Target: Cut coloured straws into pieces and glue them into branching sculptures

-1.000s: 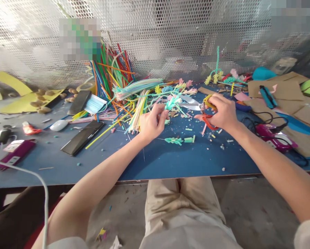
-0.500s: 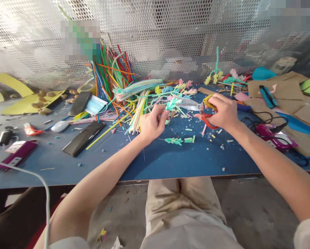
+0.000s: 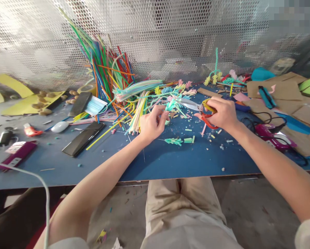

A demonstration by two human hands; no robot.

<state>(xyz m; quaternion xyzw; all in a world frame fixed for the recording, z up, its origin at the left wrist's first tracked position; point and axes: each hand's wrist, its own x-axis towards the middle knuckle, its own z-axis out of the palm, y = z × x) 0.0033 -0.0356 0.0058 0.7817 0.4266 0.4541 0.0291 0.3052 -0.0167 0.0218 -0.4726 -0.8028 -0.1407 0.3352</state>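
Two bare hands work over the blue table [image 3: 157,162]: the left hand [image 3: 151,123] has its fingertips pinched shut on a small teal pipe-cleaner piece [image 3: 171,103], held just above the tabletop near the middle. The right hand [image 3: 221,112] is closed round the yellow and red handles of the scissors [image 3: 196,105], whose blades point left and touch that piece. Cut teal bits [image 3: 173,140] lie just nearer, and a heap of coloured pipe cleaners [image 3: 110,79] rises far left
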